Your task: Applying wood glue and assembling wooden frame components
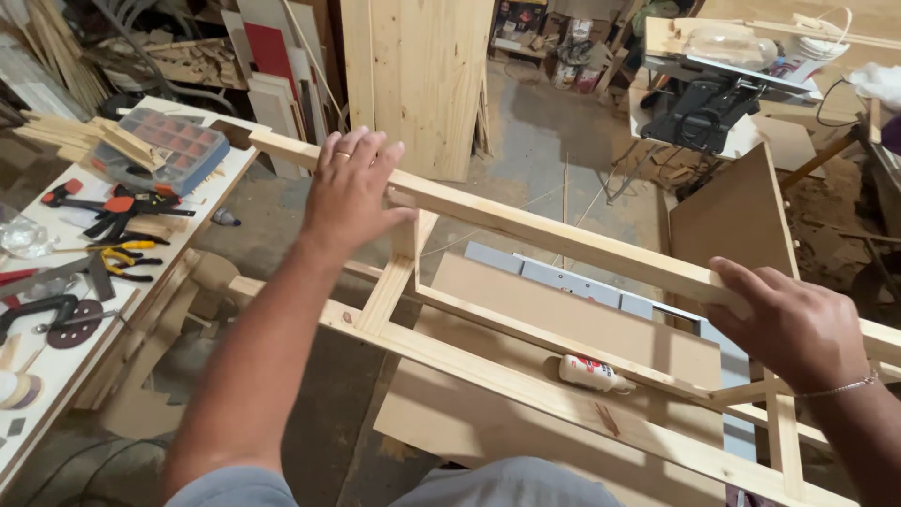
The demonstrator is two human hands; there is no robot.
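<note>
Below, hands gripping frame, fingertips hidden

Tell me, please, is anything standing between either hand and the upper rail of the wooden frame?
Nothing visible does. The left hand already rests over the upper rail near its far end, and the right hand grips the same rail nearer the camera. The glue bottle lies below, on the board under the frame.

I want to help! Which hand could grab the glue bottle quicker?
Probably the right hand: it grips the wooden frame nearer the glue bottle lying below. The left hand is farther up the rail.
</note>
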